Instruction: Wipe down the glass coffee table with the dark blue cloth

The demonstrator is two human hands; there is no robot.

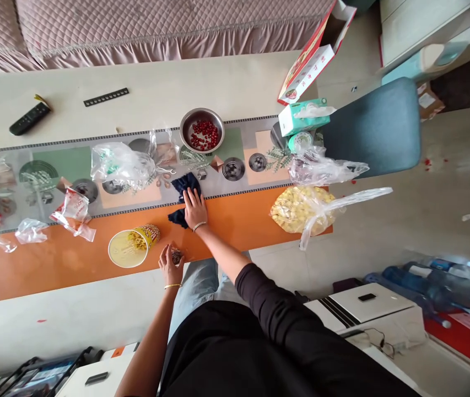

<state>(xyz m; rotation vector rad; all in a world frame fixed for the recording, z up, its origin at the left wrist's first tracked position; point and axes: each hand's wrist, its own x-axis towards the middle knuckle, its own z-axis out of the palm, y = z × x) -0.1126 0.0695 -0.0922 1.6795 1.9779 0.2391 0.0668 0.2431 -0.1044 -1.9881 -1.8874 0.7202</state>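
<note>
My right hand (194, 208) presses a crumpled dark blue cloth (185, 182) onto the table, half on the patterned runner and half on the orange surface. My left hand (171, 263) is at the table's near edge, its fingers curled round a small, clear, round container (177, 256) with something dark in it. To the left of that hand, a popcorn bucket (129, 248) tilts on its side, its open mouth showing some yellow popcorn. Beyond the cloth stands a steel bowl (182, 132) with dark red fruit pieces inside.
Clear plastic bags (123, 165) and a red-and-white packet (73, 209) lie to the left. On the right are a tied bag of yellow snacks (296, 209), a tissue pack (301, 117) and a paper bag (311, 60). A blue-grey stool (377, 129) stands beyond the table end.
</note>
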